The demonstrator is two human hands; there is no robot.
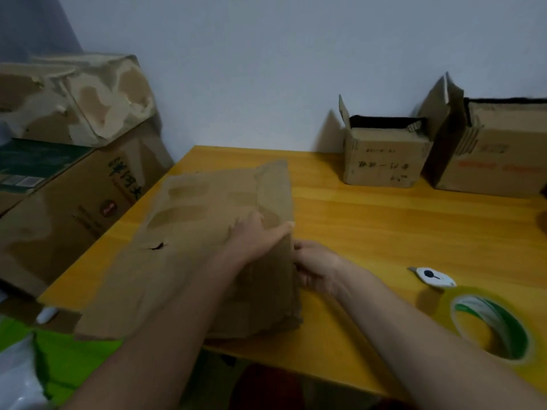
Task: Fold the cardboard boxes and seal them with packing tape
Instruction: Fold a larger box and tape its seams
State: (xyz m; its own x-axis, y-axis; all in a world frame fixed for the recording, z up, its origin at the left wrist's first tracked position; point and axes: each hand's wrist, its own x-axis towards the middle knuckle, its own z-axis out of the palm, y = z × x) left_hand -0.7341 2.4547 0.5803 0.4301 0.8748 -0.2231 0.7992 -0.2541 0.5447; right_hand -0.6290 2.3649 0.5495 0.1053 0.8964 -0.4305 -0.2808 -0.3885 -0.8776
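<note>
Yellow wood fills most of the view: a table (pixel 384 232) pushed against a pale wall, with a flattened cardboard box (pixel 192 247) lying across its near left part and overhanging the left and front edges. The left hand (pixel 254 235) lies on top of the sheet near its right edge, fingers fairly straight and pressing down, while the right hand (pixel 316 270) curls round that same edge from the side, seemingly pinching it, though blur makes the fingertips hard to read. This looks like the start of opening the flat blank into a box. The cardboard is worn, with torn patches and a small hole (pixel 155 247) near its middle, so a hard pull on the edge could rip a flap rather than open the fold. Because so much of the sheet hangs off the table, lifting it carelessly could let it slide off the left edge. A roll of packing tape (pixel 491 327) sits near the right forearm, with a small white cutter (pixel 432 278) just beyond it; a sweeping elbow could knock either away. Two small open boxes (pixel 384 155) (pixel 497 149) stand at the far right, well apart from the hands.
</note>
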